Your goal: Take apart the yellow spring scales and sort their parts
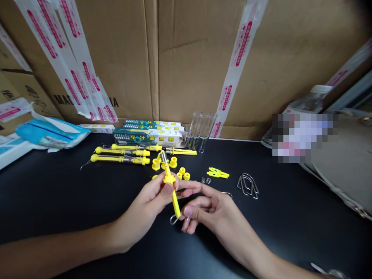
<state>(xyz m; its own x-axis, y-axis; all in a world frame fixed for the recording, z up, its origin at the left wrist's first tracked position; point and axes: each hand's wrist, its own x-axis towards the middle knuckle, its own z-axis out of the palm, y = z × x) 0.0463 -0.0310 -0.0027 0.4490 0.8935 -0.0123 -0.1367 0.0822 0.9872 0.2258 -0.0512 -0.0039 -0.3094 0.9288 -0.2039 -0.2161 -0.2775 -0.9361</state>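
Note:
My left hand [159, 193] is closed around the yellow inner rod [175, 203] of a spring scale, which tilts with its upper end away from me. A metal spring [164, 156] sits at the rod's upper end, and a yellow collar [169, 177] surrounds it near my left thumb. At the lower end, a bent wire hook [173, 220] passes through the rod. My right hand [207, 211] pinches one side of this hook between thumb and fingers; the exact grip is partly hidden. Its outstretched upper fingers reach towards my left fingertips.
Behind my hands lie assembled yellow spring scales [120, 159], yellow caps [173, 162], small springs [208, 180], flat yellow pieces [217, 173] and wire hooks [248, 186]. Printed boxes [148, 137] and transparent tubes [200, 131] stand by the cardboard [192, 69]. A bottle [308, 101] and bag [340, 170] are right.

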